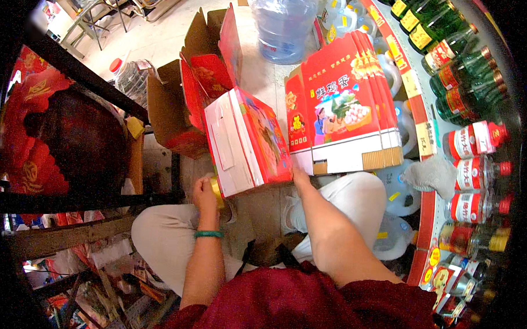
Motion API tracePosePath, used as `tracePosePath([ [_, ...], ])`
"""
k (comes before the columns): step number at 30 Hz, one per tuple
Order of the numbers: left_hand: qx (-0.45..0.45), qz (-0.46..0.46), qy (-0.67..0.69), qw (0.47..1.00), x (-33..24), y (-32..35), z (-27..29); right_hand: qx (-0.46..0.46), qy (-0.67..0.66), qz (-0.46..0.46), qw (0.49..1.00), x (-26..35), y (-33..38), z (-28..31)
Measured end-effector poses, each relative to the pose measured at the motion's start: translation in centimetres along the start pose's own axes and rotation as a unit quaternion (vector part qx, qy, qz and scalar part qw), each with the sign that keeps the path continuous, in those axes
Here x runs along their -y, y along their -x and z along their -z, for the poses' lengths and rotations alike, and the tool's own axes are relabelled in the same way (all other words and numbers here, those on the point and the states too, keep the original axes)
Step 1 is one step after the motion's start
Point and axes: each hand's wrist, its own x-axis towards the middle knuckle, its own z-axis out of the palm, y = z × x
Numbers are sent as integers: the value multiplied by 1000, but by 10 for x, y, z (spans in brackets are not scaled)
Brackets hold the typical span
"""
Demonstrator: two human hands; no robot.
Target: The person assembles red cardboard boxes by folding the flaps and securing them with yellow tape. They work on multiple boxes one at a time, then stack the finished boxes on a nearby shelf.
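Note:
A red and white cardboard carton (247, 143) stands tilted in front of me, its white panel turned toward my left. At its near right corner is my right hand (298, 178), the fingers partly hidden by the carton's edge. My left hand (204, 192) is closed beside the near left corner, around a shiny yellow thing (218, 191) that looks like a tape roll. Flattened red cartons (341, 103) are stacked just right of the carton, against the shelf. Behind and left, an opened red carton (211, 75) shows its brown inside and raised flaps.
Shelves with green bottles (461, 78) and clear red-capped bottles (472, 174) line the right side, with plastic jugs (397, 233) below. A large wrapped water bottle (283, 26) stands beyond the cartons. A dark metal frame (88, 202) borders my left, beside a lidded clear jar (130, 78).

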Motion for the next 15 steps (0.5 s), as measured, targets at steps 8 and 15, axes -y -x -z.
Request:
tracePosePath([
  [8,5,0,-29,1000,2,-1,9,68,-39,-93,993,34,0,0],
  [15,27,-23,-57,998,-15,-1,6,159,-204,-188,948,-14,-21,-6],
])
